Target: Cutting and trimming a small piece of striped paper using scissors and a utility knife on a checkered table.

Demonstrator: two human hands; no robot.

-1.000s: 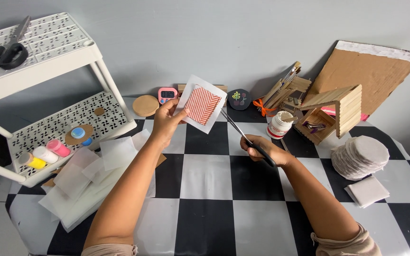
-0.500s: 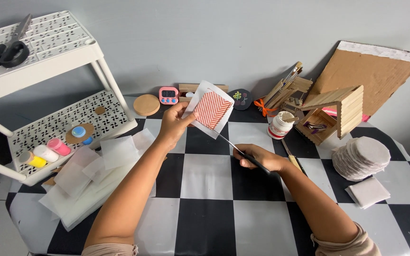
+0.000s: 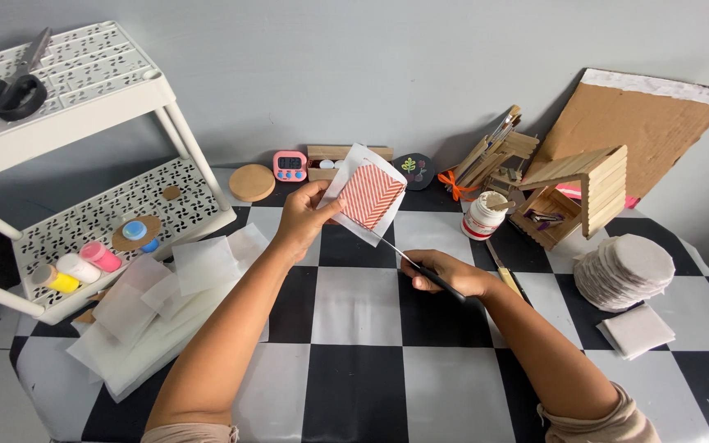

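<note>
Checkered tabletop (image 3: 354, 303) lies bare beneath both hands. Left hand (image 3: 305, 217) pinches the red-striped card (image 3: 368, 195) aloft by its left edge. Right hand (image 3: 445, 275), near right, grips a thin black tool (image 3: 408, 262) touching the card's lower edge.

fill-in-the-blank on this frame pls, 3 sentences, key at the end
The left hand holds up a white paper sheet bearing a red-and-white ____-patterned rectangle.
The right hand grips a thin black-handled tool whose tip points toward the ____ held above it.
The black-handled scissors lie on the ____ shelf of the white perforated rack.

Missing words: zigzag; paper; top
</note>
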